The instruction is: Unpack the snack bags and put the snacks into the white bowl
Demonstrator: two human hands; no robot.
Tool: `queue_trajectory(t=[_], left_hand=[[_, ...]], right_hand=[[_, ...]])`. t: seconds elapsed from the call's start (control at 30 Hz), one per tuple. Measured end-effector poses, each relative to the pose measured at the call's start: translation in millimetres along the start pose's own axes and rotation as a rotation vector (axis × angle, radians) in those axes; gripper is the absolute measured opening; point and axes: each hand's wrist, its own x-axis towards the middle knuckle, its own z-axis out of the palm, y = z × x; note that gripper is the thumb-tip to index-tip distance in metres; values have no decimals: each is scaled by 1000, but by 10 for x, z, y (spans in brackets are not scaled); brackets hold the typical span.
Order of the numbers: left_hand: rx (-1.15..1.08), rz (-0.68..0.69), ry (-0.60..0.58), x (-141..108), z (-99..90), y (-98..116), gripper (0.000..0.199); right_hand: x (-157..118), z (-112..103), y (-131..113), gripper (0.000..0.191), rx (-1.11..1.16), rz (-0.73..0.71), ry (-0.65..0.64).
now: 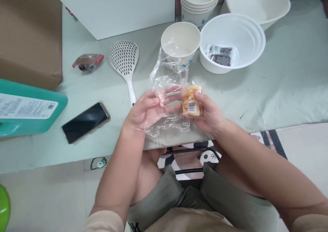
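A small snack packet (191, 102) in see-through wrap, with yellow-orange contents and a white barcode label, is in my right hand (210, 114). My right thumb presses on its front edge while the other fingers are behind it. Crinkled clear plastic bag (169, 74) drapes around my left hand (146, 110). Thumb and a bent finger of that hand pinch the film, while its other fingers stretch toward the packet. Both hands are above the table's front edge. Beyond them stands a paper cup (180, 40), partly behind the bag.
A white bowl (232, 44) holds dark sachets (219, 55). Stacked cups (201, 6) and a square tub (258, 3) stand behind. Leftward lie a slotted skimmer (124, 59), a red-edged packet (88, 62), a phone (85, 122), a green jug (30, 107) and a cardboard box (30, 37).
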Motion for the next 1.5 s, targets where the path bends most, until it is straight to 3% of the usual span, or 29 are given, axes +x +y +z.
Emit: queue_trajectory(t=[0.13, 0.27, 0.4, 0.6, 0.7, 0.83, 0.97, 1.2, 1.4, 1.5], left_hand=[[-33, 38, 44, 15, -40, -4, 48], [-104, 109, 164, 24, -88, 23, 50], [-152, 203, 231, 21, -109, 59, 54], [-310, 204, 85, 42, -94, 52, 43], [-211, 206, 145, 57, -88, 23, 49], [23, 205, 293, 78, -64, -4, 49], [63, 167, 298, 96, -31, -18, 47], [-5, 150, 247, 99, -30, -53, 42], [-8, 112, 257, 105, -34, -64, 40], [-38, 94, 241, 109, -49, -73, 39]], right_hand=[[7, -16, 8, 49, 190, 117, 16], [2, -16, -18, 44, 213, 91, 29], [-12, -46, -99, 46, 162, -42, 75], [-8, -227, -346, 39, 97, -314, 246], [30, -421, -446, 39, 70, -363, 341], [106, -689, -492, 45, -24, -407, 338], [147, -813, -520, 51, -122, -435, 359], [81, -712, -504, 41, -125, -390, 366], [63, -335, -291, 26, -75, -240, 363], [61, -231, -223, 18, -60, -245, 329]])
